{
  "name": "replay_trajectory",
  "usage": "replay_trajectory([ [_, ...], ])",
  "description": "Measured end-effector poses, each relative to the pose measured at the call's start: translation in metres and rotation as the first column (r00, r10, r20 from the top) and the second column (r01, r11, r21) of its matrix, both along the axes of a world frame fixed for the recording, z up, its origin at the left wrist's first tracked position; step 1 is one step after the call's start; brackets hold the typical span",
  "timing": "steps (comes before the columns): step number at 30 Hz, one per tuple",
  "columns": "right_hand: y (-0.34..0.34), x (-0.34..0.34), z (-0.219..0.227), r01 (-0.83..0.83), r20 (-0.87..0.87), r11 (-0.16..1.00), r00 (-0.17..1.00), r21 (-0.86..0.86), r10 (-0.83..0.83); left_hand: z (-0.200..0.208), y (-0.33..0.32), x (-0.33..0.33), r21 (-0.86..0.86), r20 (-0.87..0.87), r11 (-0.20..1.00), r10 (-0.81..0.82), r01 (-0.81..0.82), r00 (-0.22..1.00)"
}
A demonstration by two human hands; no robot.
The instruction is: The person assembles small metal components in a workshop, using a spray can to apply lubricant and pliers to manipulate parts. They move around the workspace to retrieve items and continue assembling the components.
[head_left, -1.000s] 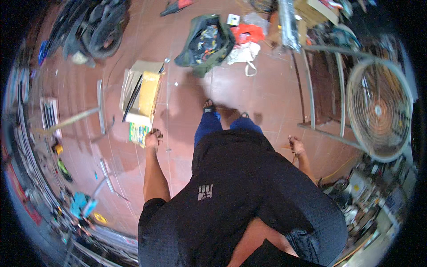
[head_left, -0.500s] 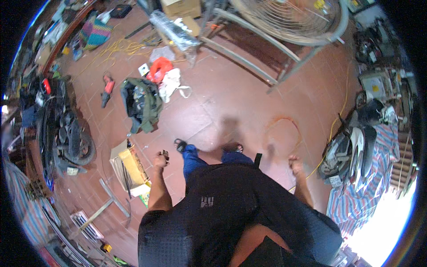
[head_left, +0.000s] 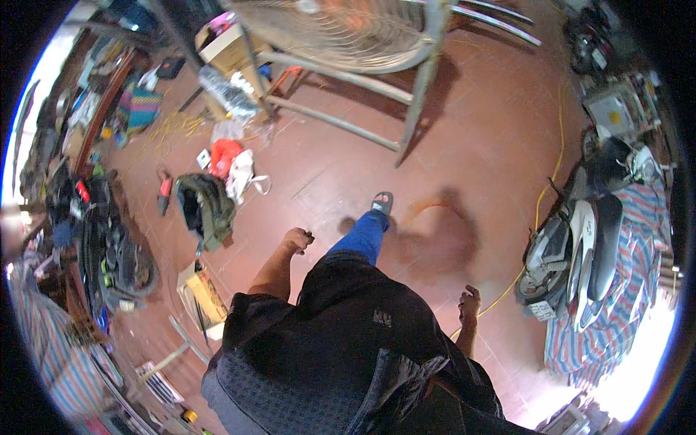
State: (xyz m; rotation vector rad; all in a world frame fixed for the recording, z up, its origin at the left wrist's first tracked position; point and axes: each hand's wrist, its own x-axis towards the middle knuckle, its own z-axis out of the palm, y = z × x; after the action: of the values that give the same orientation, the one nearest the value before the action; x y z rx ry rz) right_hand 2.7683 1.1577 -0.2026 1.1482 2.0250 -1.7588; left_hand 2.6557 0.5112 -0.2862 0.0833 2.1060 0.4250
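Observation:
My left hand [head_left: 296,240] hangs in front of my body at the left, its fingers closed round a small dark object whose kind I cannot make out. On the right, away from my body, my right hand [head_left: 470,301] is open with loosely bent fingers and nothing visible in it. Neither hand touches anything else. Between them one leg in blue trousers [head_left: 357,241] steps forward, with a dark sandal [head_left: 382,202] on the foot. To the left of the left hand lies an open dark green bag [head_left: 217,217] on the tiled floor.
A large fan [head_left: 406,51] on a metal frame stands ahead. White cloth [head_left: 241,176], red plastic [head_left: 225,156] and a red power tool [head_left: 164,191] lie left, with an open cardboard box [head_left: 201,293] nearer. A yellow cord [head_left: 539,210] runs beside the motorbike [head_left: 580,246] at the right.
I have stepped forward and turned somewhat; the fan is nearer and further left in view. My left hand has swung forward, and the right has come back slightly with its fingers more apart.

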Motion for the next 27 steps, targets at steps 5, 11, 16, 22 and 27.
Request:
replay_trajectory([
  [5, 0.09, -0.069, 0.002, 0.181, 0.104, 0.983, 0.978, 0.02, -0.182, 0.004, 0.122, -0.146, -0.051, -0.031, 0.996, 0.066, -0.068, 0.997],
  [11, 0.166, -0.127, 0.008, 0.304, 0.274, 0.952, 0.913, 0.033, -0.301, 0.037, 0.322, -0.369, 0.08, -0.158, 0.977, -0.184, 0.198, 0.97],
  [16, 0.225, -0.205, -0.05, 0.583, 0.383, 0.802, 0.776, -0.133, -0.501, 0.08, 0.482, -0.55, 0.297, -0.199, 0.949, -0.044, 0.103, 0.979],
  [22, 0.375, -0.433, -0.076, 0.182, 0.384, 0.961, 0.919, -0.208, -0.091, 0.132, 0.569, -0.695, 0.387, -0.006, 0.867, 0.343, -0.314, 0.939],
  [27, 0.491, -0.748, -0.054, 0.263, 0.177, 0.963, 0.952, -0.052, -0.25, 0.167, 0.557, -0.757, 0.667, 0.252, 0.337, 0.737, -0.664, 0.627],
])
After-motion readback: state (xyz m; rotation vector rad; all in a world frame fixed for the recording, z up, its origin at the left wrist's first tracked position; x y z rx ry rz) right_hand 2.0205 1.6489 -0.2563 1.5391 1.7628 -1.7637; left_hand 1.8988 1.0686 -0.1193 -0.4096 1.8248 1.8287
